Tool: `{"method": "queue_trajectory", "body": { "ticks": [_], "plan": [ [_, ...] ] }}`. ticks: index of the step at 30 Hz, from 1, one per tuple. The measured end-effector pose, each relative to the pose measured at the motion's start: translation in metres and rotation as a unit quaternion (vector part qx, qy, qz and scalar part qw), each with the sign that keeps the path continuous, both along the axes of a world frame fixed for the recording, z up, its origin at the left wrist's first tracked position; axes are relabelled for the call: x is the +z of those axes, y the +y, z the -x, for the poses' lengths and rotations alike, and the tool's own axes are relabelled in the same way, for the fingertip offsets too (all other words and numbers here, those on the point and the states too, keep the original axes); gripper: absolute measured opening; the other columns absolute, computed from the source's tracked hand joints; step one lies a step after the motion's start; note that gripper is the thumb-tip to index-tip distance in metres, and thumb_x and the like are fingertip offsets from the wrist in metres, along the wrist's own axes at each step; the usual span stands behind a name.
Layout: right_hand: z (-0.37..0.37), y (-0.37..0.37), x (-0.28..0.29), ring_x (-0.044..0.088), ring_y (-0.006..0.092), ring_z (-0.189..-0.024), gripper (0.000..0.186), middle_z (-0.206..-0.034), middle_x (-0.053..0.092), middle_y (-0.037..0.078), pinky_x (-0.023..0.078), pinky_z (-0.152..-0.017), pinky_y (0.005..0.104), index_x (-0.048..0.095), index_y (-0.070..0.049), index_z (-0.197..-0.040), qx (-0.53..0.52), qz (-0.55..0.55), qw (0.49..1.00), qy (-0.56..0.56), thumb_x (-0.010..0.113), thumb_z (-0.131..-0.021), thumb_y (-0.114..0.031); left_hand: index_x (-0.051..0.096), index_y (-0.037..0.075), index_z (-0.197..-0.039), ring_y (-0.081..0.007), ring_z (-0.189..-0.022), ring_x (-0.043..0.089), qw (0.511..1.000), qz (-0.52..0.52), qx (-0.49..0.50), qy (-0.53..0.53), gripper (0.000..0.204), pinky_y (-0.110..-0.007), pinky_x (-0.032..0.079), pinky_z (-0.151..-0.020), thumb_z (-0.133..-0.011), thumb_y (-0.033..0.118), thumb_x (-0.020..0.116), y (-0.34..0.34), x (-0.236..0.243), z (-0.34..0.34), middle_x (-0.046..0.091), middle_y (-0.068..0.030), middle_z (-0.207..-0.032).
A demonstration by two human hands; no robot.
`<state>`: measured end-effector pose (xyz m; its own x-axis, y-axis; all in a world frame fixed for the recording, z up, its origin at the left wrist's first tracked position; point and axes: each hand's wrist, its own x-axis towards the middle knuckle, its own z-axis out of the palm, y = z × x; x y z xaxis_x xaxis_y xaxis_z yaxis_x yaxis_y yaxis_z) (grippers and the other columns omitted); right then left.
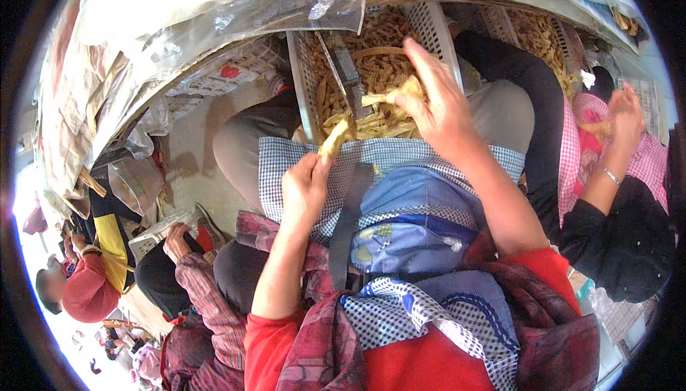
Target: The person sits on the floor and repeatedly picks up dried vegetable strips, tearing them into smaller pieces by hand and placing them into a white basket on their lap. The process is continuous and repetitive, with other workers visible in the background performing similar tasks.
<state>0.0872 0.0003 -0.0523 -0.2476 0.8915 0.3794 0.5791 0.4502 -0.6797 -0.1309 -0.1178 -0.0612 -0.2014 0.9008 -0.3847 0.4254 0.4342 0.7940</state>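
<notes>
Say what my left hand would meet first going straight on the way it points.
Past the yellow strip it pinches, the left hand would probably meet the metal bar by the white basket. Depth is unclear; it might brush the loose strips first.

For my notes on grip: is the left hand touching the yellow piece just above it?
Touching: the head view shows the left hand pinching the yellow piece by its lower end.

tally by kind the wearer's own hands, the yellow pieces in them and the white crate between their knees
Bare hands: 2, the left hand and the right hand
Yellow pieces: 2, one in each hand
White crate: 1
Total: 5
</notes>
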Motion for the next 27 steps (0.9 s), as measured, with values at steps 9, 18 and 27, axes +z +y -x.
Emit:
{"method": "queue_trajectory", "body": {
  "ticks": [9,18,27],
  "plan": [
    [-0.026,-0.009,0.068,0.063,0.0329,-0.058,0.040,-0.061,0.061,0.014,0.050,-0.053,0.0390,0.067,-0.007,-0.081,0.245,0.093,0.955,-0.142,0.076,-0.070,-0.045,0.060,0.004,-0.078,-0.0325,-0.057,0.059,0.937,-0.158,-0.311,0.028,0.026,-0.040,0.047,-0.053,-0.080,0.025,0.074,0.001,0.095,-0.050,0.055,-0.0142,-0.063],
    [-0.032,-0.047,0.112,0.061,0.0231,-0.075,0.062,-0.091,0.066,0.005,0.050,-0.065,0.0334,0.063,-0.007,-0.117,0.441,0.136,0.886,0.050,0.069,-0.068,-0.045,0.062,0.005,-0.088,-0.0174,-0.075,0.066,0.789,0.144,-0.372,-0.468,0.018,-0.034,0.052,-0.066,-0.095,0.018,0.053,0.030,0.072,-0.040,0.066,-0.0088,-0.077],
    [-0.008,-0.047,0.061,0.064,0.0258,-0.067,0.036,-0.077,0.064,0.008,0.052,-0.060,0.0358,0.059,-0.002,-0.107,0.173,0.010,0.983,-0.057,0.071,-0.077,-0.019,0.063,0.000,-0.097,-0.0304,-0.065,0.063,0.914,-0.287,-0.244,0.153,0.034,-0.038,0.052,-0.060,-0.082,0.030,0.068,0.024,0.073,-0.056,0.064,-0.0127,-0.076]
  ]
}}
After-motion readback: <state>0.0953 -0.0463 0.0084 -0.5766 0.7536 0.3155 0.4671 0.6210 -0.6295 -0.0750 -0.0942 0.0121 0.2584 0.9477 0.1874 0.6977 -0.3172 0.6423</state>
